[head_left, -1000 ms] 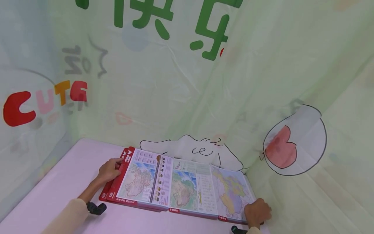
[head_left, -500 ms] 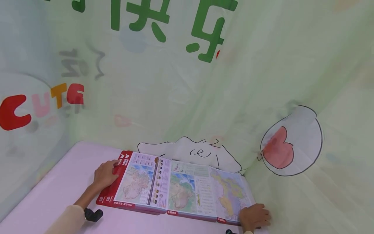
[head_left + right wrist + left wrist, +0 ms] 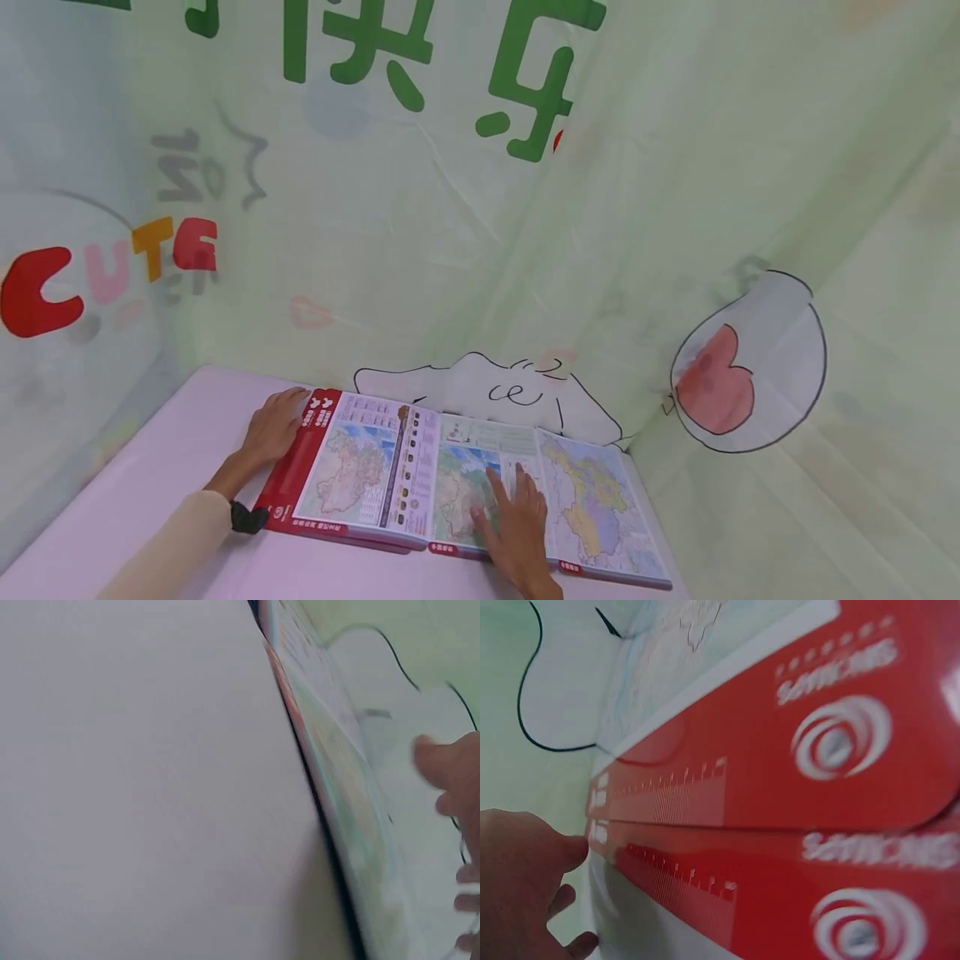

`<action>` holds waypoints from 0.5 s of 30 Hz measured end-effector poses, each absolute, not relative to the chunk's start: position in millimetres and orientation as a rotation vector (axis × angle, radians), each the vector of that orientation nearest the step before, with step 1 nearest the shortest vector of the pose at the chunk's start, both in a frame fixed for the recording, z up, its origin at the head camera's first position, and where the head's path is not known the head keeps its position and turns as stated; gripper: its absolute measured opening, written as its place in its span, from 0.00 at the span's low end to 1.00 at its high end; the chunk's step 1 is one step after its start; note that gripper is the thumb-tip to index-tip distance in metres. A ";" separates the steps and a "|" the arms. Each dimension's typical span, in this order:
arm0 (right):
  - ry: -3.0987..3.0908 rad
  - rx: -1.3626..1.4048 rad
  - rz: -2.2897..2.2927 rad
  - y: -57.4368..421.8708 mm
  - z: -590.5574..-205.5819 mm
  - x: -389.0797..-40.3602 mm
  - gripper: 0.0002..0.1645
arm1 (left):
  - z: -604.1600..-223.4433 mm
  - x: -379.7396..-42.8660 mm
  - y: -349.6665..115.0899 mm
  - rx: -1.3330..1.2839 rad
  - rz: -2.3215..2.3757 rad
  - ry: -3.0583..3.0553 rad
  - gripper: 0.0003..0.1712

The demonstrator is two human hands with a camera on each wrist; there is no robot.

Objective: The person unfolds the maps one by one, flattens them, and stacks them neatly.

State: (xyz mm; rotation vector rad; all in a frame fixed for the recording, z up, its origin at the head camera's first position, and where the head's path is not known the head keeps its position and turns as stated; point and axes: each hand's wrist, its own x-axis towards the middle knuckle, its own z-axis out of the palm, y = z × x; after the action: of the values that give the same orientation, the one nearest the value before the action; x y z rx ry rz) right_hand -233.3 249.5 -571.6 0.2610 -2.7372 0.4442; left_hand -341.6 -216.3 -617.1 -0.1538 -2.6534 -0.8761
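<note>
A fold-out map (image 3: 420, 471) with three printed panels lies across the table, with a red band (image 3: 288, 492) along its left edge. Two overlapping red strips with ruler marks (image 3: 690, 791) show up close in the left wrist view. My left hand (image 3: 273, 427) rests at the upper part of that red edge, fingers extended. In the left wrist view the left thumb (image 3: 574, 853) is beside the strips' far end. My right hand (image 3: 517, 525) is over the middle panel, fingers spread and holding nothing; whether it touches the paper I cannot tell.
The pink-white table (image 3: 180, 450) meets a pale green curtain (image 3: 420, 275) with printed letters and drawings, right behind the map. Another curtain side stands close on the right, near the map's right end.
My right hand has left the map's right edge and moved left over the middle panel, its fingers now spread. The left hand has slid slightly up along the red edge.
</note>
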 end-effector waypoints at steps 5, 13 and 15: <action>-2.944 0.300 0.490 232.1 -581.2 -219.3 0.42 | -619.2 -358.7 -213.5 -0.248 -0.767 -2.687 0.40; -3.013 0.277 0.556 233.6 -599.4 -220.6 0.45 | -619.5 -358.0 -213.5 -0.259 -0.640 -2.750 0.40; -3.020 0.264 0.530 233.7 -598.4 -222.5 0.45 | -617.9 -355.3 -212.1 -0.264 -0.646 -2.745 0.41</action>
State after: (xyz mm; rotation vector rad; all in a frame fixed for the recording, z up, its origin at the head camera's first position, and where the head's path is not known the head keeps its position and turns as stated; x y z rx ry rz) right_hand -222.5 233.7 -598.4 0.2637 -3.0197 0.5301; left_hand -355.3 -212.1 -617.9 -0.2639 -2.7455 -0.6462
